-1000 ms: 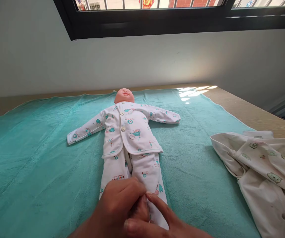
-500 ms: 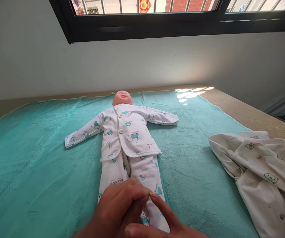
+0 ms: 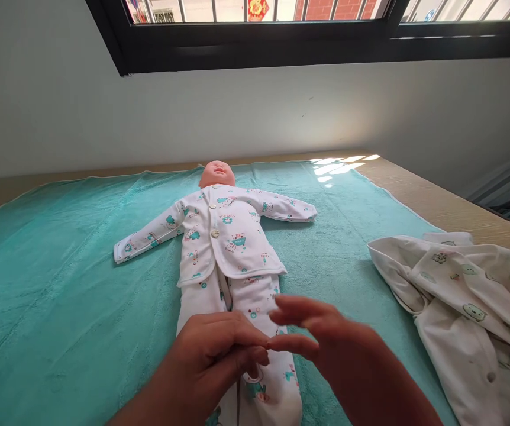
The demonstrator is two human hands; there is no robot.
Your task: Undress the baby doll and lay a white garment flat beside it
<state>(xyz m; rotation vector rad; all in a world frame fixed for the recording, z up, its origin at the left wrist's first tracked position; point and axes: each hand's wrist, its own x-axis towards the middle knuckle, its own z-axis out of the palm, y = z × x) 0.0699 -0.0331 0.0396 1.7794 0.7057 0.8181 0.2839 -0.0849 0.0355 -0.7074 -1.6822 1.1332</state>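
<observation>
A baby doll [image 3: 218, 173] lies on its back, arms spread. It wears a white printed jacket [image 3: 246, 222] with buttons down the front and matching white trousers [image 3: 277, 361]. My left hand [image 3: 219, 355] hovers over the trouser legs, fingers bent together and thumb tucked close beneath, with nothing visible in it. To its right is my right hand [image 3: 326, 334], its fingers apart and empty. One of its fingertips touches the left hand's fingertips. Both hands hide part of the trousers; the trouser ends run out of view.
A turquoise blanket [image 3: 73, 296] covers most of the wooden table [image 3: 419, 201]. Crumpled white baby clothes [image 3: 454, 296] with animal prints lie at the right. Behind the table stand a pale wall [image 3: 237, 112] and a dark-framed window [image 3: 255, 50].
My right hand has risen and turned, its fingers now spread higher over the trousers. The left hand stays nearly in place. Doll and clothes keep their places.
</observation>
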